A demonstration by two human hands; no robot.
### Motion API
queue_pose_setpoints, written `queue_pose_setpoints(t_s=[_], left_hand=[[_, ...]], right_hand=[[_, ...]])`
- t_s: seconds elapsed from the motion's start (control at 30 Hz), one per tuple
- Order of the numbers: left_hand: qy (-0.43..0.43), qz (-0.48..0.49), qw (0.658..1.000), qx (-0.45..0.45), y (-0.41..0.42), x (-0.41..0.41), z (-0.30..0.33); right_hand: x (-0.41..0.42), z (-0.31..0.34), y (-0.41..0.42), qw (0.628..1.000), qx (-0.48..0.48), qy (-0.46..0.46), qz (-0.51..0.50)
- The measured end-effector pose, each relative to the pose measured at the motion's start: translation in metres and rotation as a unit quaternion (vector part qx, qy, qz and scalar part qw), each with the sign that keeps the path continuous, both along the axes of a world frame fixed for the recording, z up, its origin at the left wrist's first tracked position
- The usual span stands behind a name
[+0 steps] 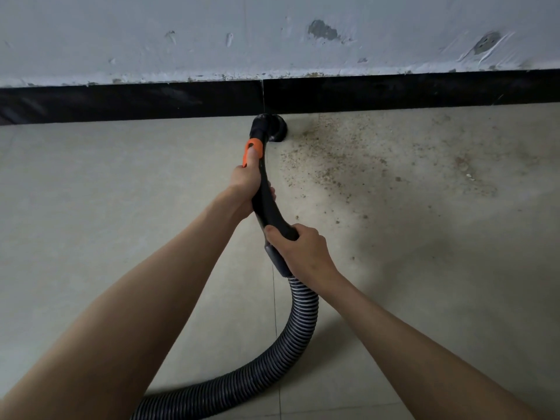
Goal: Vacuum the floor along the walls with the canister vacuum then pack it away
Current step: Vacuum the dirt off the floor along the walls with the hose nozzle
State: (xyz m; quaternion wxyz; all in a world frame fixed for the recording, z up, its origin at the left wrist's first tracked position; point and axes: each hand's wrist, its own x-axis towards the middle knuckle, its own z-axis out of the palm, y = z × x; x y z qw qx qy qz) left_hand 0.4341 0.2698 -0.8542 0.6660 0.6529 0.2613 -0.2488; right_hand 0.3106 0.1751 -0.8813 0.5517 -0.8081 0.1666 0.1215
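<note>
writing: none you can read on the gear.
count: one black wand (266, 204), one ribbed hose (291, 338), one round nozzle (272, 127).
your grip: left hand (245, 183) wraps the wand by its orange slider (253, 150); right hand (298, 250) clasps the hose cuff.
nozzle: on the floor, touching the black skirting (394, 90).
surface: pale tile floor (91, 192), gritty dirt (339, 159) right of the nozzle; scuffed white wall (181, 34).
</note>
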Motion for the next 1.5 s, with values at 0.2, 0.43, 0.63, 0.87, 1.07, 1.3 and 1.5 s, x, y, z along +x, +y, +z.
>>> queue_pose_setpoints(t_s=[0.2, 0.43, 0.63, 0.87, 1.07, 1.3, 1.5], left_hand=[[0.003, -0.060, 0.998, 0.022, -0.040, 0.002, 0.002], [-0.006, -0.055, 0.998, 0.029, -0.044, 0.023, 0.004], [-0.012, -0.011, 0.999, 0.037, -0.021, 0.032, -0.006], [-0.033, -0.045, 0.998, 0.033, -0.040, 0.031, -0.009], [-0.031, -0.112, 0.993, 0.034, -0.063, 0.033, -0.004], [-0.029, -0.061, 0.997, 0.046, -0.033, 0.030, -0.003], [0.002, 0.007, 0.999, 0.034, 0.017, 0.011, -0.003]], right_hand=[[-0.006, -0.002, -0.022, 0.998, 0.022, 0.007, -0.065], [0.016, -0.003, -0.020, 0.995, 0.043, -0.010, -0.084], [0.031, -0.010, -0.007, 0.999, 0.019, -0.016, -0.036], [0.024, -0.017, -0.021, 0.996, 0.030, -0.029, -0.077], [0.018, -0.019, -0.030, 0.990, 0.048, -0.029, -0.128], [0.022, -0.014, -0.011, 0.995, 0.058, -0.017, -0.077], [0.013, -0.004, 0.015, 0.999, 0.039, -0.004, 0.011]])
